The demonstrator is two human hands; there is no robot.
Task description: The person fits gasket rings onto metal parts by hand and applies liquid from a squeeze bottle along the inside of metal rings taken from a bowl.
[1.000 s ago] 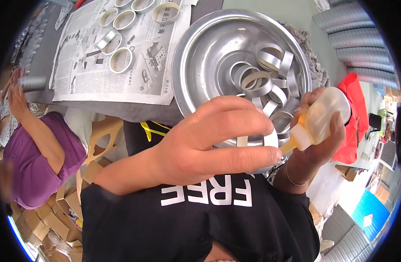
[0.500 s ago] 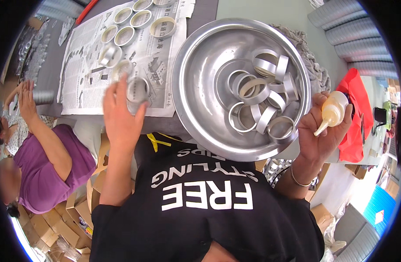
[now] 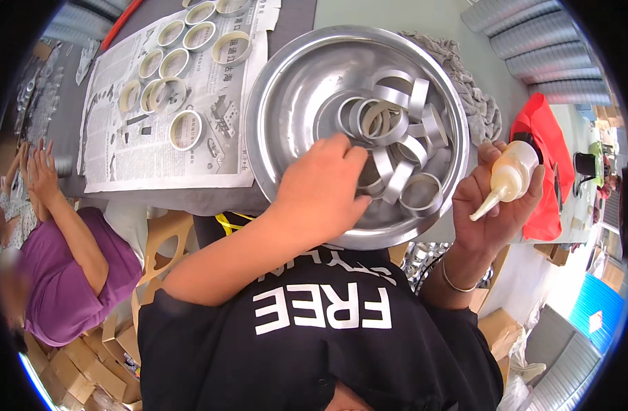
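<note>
My left hand (image 3: 321, 183) reaches over the near side of a round steel basin (image 3: 259, 130). Its thumb and fingers are apart beside the silver metal rings (image 3: 397, 179) heaped there, and nothing shows in its grasp; some fingertips are hidden. At the basin's right, my right hand (image 3: 488, 205) is closed around a squeeze bottle (image 3: 516, 171) of pale yellow liquid, its thin nozzle tilted down to the left. On the newspaper (image 3: 132, 171) to the left, several rings stand on edge or lie flat, with one ring (image 3: 186, 130) nearest the basin.
A grey cloth (image 3: 475, 103) lies behind the basin's right rim. Farther right are a red bag (image 3: 550, 164) and stacked grey ring-like rolls (image 3: 550, 51). At the left, another person in a purple top (image 3: 84, 267) sits by the table, hands raised. Cardboard boxes (image 3: 74, 370) fill the floor there.
My left hand has moved right from the rings on the newspaper to the heap in the basin. The right hand still holds the bottle, with its nozzle slightly lower. The whole view has shifted a little.
</note>
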